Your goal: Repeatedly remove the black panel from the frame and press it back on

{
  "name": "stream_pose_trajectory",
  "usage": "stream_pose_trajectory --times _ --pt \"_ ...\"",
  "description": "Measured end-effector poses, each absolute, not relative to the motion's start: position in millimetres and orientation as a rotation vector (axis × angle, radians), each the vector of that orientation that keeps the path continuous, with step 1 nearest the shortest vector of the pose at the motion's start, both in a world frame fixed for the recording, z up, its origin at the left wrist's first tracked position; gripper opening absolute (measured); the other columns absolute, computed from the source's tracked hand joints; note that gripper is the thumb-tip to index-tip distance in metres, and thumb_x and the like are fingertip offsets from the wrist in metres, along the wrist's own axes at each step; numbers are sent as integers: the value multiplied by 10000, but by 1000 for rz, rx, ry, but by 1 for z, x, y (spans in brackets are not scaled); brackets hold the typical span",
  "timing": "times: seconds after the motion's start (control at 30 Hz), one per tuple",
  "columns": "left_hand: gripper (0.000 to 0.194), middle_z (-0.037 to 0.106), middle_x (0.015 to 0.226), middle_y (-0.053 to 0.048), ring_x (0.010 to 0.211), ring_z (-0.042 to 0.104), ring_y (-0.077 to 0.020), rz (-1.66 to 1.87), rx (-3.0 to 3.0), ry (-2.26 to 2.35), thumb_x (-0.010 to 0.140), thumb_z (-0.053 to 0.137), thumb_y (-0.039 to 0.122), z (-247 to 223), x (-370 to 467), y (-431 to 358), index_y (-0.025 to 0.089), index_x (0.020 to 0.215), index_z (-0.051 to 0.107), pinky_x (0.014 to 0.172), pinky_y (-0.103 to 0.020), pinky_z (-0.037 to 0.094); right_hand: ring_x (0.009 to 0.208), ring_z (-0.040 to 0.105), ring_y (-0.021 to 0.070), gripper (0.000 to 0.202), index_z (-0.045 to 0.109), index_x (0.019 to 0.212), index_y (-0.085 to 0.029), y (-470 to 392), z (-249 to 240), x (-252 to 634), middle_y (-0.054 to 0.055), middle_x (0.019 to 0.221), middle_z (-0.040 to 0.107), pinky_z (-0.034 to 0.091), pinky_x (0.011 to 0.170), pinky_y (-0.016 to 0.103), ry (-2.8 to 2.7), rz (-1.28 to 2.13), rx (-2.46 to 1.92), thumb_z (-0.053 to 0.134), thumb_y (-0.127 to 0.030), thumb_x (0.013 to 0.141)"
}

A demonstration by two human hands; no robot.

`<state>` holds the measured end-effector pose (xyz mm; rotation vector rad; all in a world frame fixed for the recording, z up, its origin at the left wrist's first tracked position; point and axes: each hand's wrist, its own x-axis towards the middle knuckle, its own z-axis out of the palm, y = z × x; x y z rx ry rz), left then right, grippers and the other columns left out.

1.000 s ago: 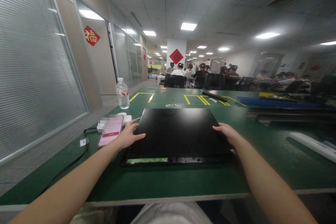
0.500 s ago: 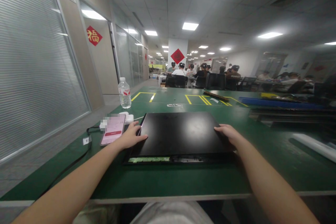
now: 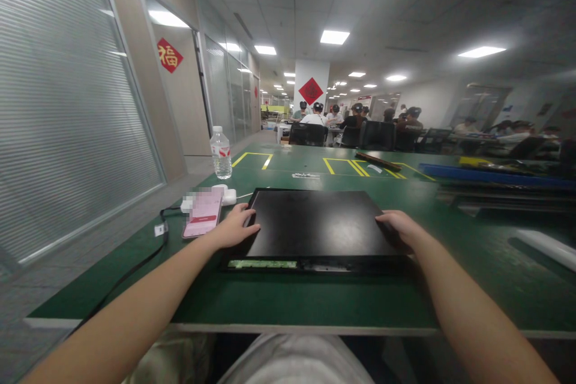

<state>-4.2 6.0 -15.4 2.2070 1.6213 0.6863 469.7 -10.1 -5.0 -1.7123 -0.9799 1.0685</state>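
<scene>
Head view: my left grip (image 3: 234, 228) and right grip (image 3: 400, 227) grasp opposite side edges of the flat, glossy black rectangular panel (image 3: 319, 222), thumbs on top, presumably to keep it level. Right fingertips hidden. Panel lies over a shallow black frame (image 3: 355, 266) on the green-topped counter (image 3: 306, 303); whether fully seated, I cannot tell. Frame's uncovered near side contains a narrow green circuit-board strip (image 3: 262, 264). Capped clear plastic bottle (image 3: 221, 156) stands upright beyond my left grip; liquid level unclear.

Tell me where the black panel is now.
In the head view, the black panel is near the centre, over the green table, between the left hand and the right hand; a light-green strip shows along its near edge, leftward.
</scene>
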Motion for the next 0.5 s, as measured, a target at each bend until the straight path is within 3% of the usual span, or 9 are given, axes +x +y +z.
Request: stream_pose_trajectory --times 0.2,0.5 --pt "625 446 1493 -182 1393 429 -380 715 2250 1561 734 619 568 -14 -4 4 152 1196 679 1183 -457 301 628 660 212 94 691 731 -197 -9 -8 473 32 658 708 482 566 298 -1030 1051 -1703 644 -140 672" --pt "517 602 1344 -162 1291 533 -371 732 2282 1493 770 607 505 -8 0 -2 186 1165 702 1143 -462 359 675 684 232 222 724 886 -175 -15 0 466 60 716 734 499 607 316 -1008 1093 -1729 615 -139 696"
